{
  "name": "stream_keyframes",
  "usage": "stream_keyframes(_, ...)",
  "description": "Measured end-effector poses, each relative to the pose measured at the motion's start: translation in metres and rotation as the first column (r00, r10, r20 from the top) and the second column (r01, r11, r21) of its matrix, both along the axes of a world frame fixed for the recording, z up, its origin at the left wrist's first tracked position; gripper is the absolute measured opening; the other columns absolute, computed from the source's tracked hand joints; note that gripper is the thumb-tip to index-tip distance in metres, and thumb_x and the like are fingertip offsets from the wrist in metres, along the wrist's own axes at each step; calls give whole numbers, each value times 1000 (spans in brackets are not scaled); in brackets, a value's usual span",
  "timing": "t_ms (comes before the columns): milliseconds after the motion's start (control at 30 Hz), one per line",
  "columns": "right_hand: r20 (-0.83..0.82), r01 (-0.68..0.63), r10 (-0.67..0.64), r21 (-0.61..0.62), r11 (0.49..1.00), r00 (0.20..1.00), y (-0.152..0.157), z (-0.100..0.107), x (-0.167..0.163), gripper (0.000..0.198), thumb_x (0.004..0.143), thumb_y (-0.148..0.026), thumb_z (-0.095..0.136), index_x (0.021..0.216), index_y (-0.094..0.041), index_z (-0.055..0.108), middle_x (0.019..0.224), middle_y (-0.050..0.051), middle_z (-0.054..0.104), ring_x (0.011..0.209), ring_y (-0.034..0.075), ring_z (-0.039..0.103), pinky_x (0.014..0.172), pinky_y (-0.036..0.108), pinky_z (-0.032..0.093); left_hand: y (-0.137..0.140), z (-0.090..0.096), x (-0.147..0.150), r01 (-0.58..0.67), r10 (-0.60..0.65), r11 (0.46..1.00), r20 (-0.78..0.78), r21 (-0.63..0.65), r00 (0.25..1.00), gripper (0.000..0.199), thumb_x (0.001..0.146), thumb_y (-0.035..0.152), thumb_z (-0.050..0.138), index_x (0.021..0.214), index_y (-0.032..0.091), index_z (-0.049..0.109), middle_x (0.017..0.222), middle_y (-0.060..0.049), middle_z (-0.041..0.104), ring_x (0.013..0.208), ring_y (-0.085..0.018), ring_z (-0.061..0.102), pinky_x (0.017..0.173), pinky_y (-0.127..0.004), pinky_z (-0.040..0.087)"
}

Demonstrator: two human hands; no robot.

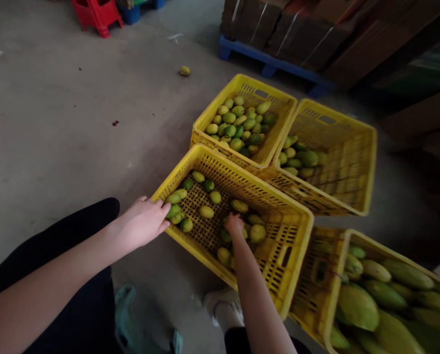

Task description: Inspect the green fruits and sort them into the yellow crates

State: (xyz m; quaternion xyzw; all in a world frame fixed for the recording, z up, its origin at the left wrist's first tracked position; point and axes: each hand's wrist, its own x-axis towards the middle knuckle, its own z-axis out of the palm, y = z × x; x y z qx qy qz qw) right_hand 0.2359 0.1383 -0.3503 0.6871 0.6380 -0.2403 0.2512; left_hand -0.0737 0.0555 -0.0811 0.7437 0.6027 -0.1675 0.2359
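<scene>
A yellow slatted plastic crate point(297, 223) stands in front of me, with small oval green-yellow fruits point(206, 212) scattered over its floor. My left hand point(144, 221) is at its left rim, fingers curled over the edge beside a cluster of fruits point(174, 210). Inside the crate, toward its right half, my right hand point(235, 224) reaches down among other fruits point(257, 233). Its fingers are bent together, and what lies beneath them is mostly hidden. A dark green fruit point(225, 235) is right against that hand.
Behind, one yellow crate point(242, 81) holds many small fruits; another crate point(369, 167) has some at its left end. At lower right, a crate point(338, 285) holds larger green fruits. A loose fruit point(184, 71) lies on the floor. Cartons sit on a blue pallet point(267, 69); a teal stool point(126, 314) is near my legs.
</scene>
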Motion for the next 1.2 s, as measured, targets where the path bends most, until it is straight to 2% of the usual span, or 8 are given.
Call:
stream_keyframes(200,-227,135,-122,43,990,966,-30,29,-26,42,85,-38,68,117,-11,68,113,22,74,118,36,67,100,42,50,-3,8,6,113,-115,990,19,88,993,36,97,31,47,123,12,65,110,-19,73,98,-34,72,87,-46,50)
stream_keyframes(400,-595,251,-210,-15,968,776,-27,109,-49,45,95,-51,44,108,-17,69,101,10,78,99,27,74,85,37,59,2,28,13,124,-129,982,27,144,991,52,98,32,51,142,4,50,126,-24,66,110,-36,67,89,-44,52)
stream_keyframes(500,-762,280,-252,-97,955,596,-31,168,-62,62,97,-64,30,105,-18,69,89,9,78,85,25,75,74,37,61,2,38,23,80,-107,964,92,255,990,68,94,37,59,150,3,39,148,-29,49,129,-41,55,94,-44,51)
stream_keyframes(600,-927,299,-345,-291,909,148,-47,231,-80,59,79,-76,61,96,-20,70,85,6,77,85,27,74,77,39,61,0,42,37,25,-119,946,273,324,955,83,88,50,66,152,6,35,152,-29,45,129,-41,56,96,-44,51)
stream_keyframes(800,-927,179,-370,-376,909,-66,-77,297,-94,68,77,-85,52,104,-25,69,87,4,76,96,28,74,81,41,61,1,53,44,-205,-11,939,618,277,786,52,80,42,72,121,14,57,101,-12,74,88,-27,71,71,-34,53)
stream_keyframes(933,-944,291,-296,-246,925,143,-59,265,-66,64,83,-80,45,106,-23,63,89,6,77,89,27,75,85,43,59,4,60,36,-264,37,929,643,260,765,45,76,40,73,112,15,60,93,-9,73,83,-25,70,68,-33,50)
stream_keyframes(1033,-651,330,-212,62,942,729,-41,216,-47,35,91,-55,53,102,-23,61,94,6,75,95,24,73,92,38,55,5,63,31,-270,62,924,590,272,805,44,77,36,71,114,14,60,98,-10,74,85,-25,70,71,-34,51)
stream_keyframes(1200,-358,276,-248,30,961,900,-40,145,-37,18,86,-29,71,98,-17,66,93,10,73,102,28,70,93,41,51,7,62,25,-254,88,922,479,293,873,48,80,35,69,121,12,58,103,-13,73,85,-28,71,70,-36,52)
